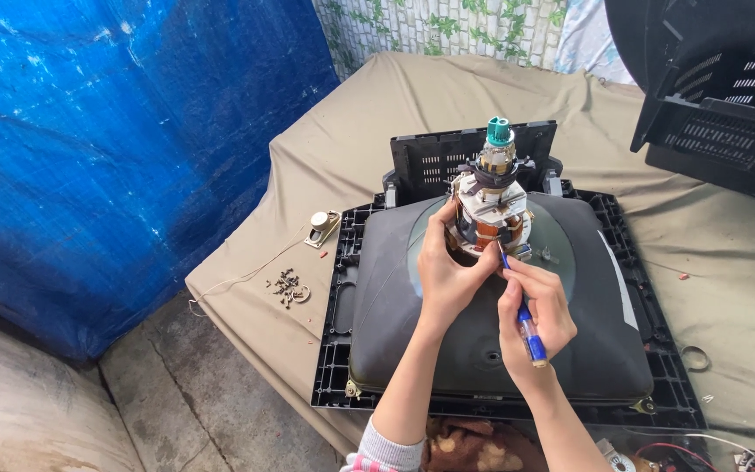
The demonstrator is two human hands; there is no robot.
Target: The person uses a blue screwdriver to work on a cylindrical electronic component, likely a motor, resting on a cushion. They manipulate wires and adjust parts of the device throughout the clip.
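Working a screwdriver [524,325] at a picture tube's [500,297] copper-wound yoke [489,218].
Right hand [536,316] grips the blue-handled screwdriver; left hand [449,273] cups the yoke, above a cloth-draped worktop [325,157].

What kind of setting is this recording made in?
Likely a makeshift repair or scrap-dismantling spot: an opened picture tube lies on a cloth-covered table, loose screws beside it, a blue tarp as a wall.

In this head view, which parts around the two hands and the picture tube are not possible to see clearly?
- Screwdriver tip: hidden between the left hand and the coil assembly.
- Left fingers: their ends go behind the coil assembly.
- Right hand palm: turned away from the camera.
- Small screws on the cloth: too small to count.
- Black plastic cover: cut off by the top and right edges.
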